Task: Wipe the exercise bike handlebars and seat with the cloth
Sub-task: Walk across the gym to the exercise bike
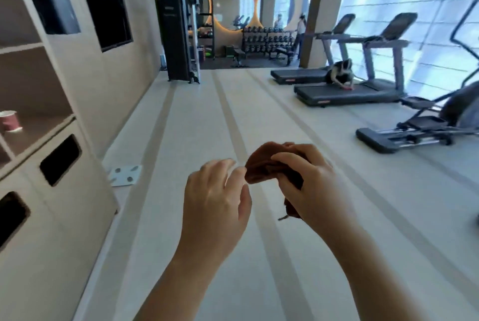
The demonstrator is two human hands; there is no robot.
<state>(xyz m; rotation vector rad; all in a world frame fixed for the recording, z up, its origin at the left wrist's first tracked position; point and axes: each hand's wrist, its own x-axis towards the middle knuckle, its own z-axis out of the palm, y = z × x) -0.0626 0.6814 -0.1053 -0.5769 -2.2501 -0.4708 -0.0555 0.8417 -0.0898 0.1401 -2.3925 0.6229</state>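
A bunched brown cloth (261, 167) is held up in front of me, over the pale gym floor. My right hand (305, 185) grips it from the right, fingers wrapped over its top, and a corner hangs below the palm. My left hand (217, 193) hovers just left of the cloth with fingers curled and apart, its fingertips close to the cloth's edge; I cannot tell if they touch. No exercise bike is clearly in view nearby; only small bike shapes (239, 22) appear in a far round mirror.
A beige cabinet (51, 191) with dark slots and shelves stands at my left, a paper cup (10, 121) on one shelf. Two treadmills (347, 92) and an elliptical (427, 126) line the right window wall, a person crouched on one treadmill. A cable machine (181, 32) and dumbbell rack (267, 40) stand far ahead.
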